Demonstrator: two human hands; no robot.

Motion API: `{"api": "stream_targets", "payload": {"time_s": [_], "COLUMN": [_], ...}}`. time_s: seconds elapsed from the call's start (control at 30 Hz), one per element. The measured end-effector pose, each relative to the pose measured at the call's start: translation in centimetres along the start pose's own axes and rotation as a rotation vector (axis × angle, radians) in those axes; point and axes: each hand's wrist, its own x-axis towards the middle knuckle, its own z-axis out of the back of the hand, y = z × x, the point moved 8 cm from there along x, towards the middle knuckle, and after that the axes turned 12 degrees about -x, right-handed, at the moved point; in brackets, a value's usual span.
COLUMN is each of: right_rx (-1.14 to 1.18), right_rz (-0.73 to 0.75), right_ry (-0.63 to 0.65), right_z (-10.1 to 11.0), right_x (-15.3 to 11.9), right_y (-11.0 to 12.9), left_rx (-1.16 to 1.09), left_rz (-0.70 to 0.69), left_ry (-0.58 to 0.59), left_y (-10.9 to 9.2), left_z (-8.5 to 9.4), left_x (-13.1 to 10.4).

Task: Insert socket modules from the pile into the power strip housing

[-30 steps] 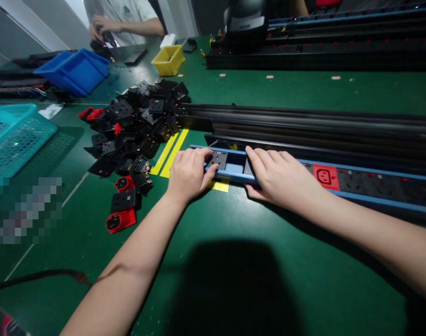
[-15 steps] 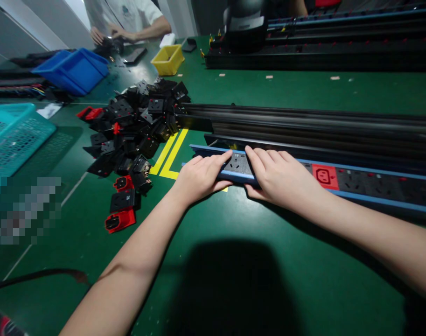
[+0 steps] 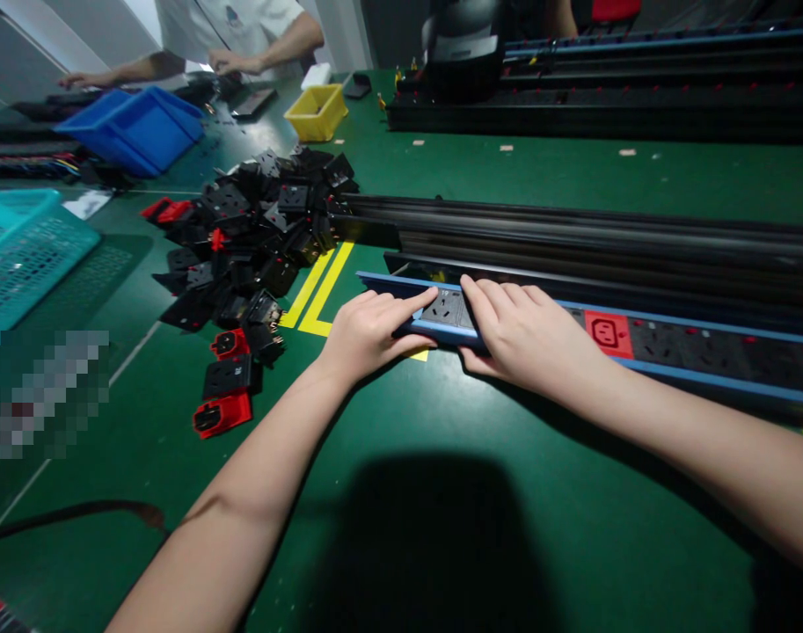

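A long power strip (image 3: 724, 380) with a blue-edged channel lies across the green table, black sockets and a red socket (image 3: 609, 335) set into it. Close to its left end, my left hand (image 3: 365, 336) pinches the channel, thumb at the lower side and index finger stretched onto a black socket module (image 3: 441, 308). My right hand (image 3: 529, 332) is wrapped over the strip just right of that module, fingers on top and thumb below. The sockets under my right hand are hidden. Left of the strip's open end sits a pile of loose socket modules (image 3: 229, 207), mostly black, some red.
Long black rails (image 3: 573, 224) lie behind the strip. A turquoise basket (image 3: 28, 255), a blue bin (image 3: 137, 132) and a yellow bin (image 3: 317, 112) stand on the left and back. Across the table a person (image 3: 243, 35) works. More black strips (image 3: 605, 114) lie at the far right.
My left hand has shifted slightly left, its index finger now straighter on the socket module. My right hand stays in place. The person opposite has stretched one arm out to the left.
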Motion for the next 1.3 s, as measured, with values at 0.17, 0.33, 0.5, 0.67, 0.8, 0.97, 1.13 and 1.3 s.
{"api": "stream_targets", "payload": {"time_s": [0.17, 0.33, 0.5, 0.67, 0.8, 0.97, 1.13, 1.3], "right_rx": [0.07, 0.121, 0.185, 0.271, 0.306, 0.299, 0.24, 0.148], "right_rz": [0.009, 0.163, 0.311, 0.325, 0.308, 0.287, 0.26, 0.178], "right_ry": [-0.047, -0.172, -0.194, -0.135, -0.124, -0.132, -0.165, -0.182], "right_z": [0.2, 0.7, 0.6, 0.5, 0.5, 0.6, 0.9, 1.0], "right_x": [-0.1, -0.5, -0.8, -0.6, -0.5, -0.5, -0.6, -0.6], "right_y": [-0.2, 0.6, 1.3, 1.2, 1.1, 1.0, 0.9, 0.8], "left_rx": [-0.118, -0.343, -0.543, -0.621, -0.583, -0.573, -0.551, -0.57], "left_rz": [-0.037, 0.219, 0.497, 0.538, 0.522, 0.498, 0.518, 0.489], "left_ry": [-0.126, -0.444, -0.616, -0.649, -0.641, -0.623, -0.615, -0.647], "left_y": [-0.3, 2.4, 6.0, 6.9, 6.5, 6.0, 6.0, 5.8], "left_z": [1.1, 3.1, 2.7, 2.3, 2.5, 2.5, 2.6, 2.9], "left_x": [-0.2, -1.2, -2.4, -2.5, -2.5, -2.3, -2.3, -2.3]}}
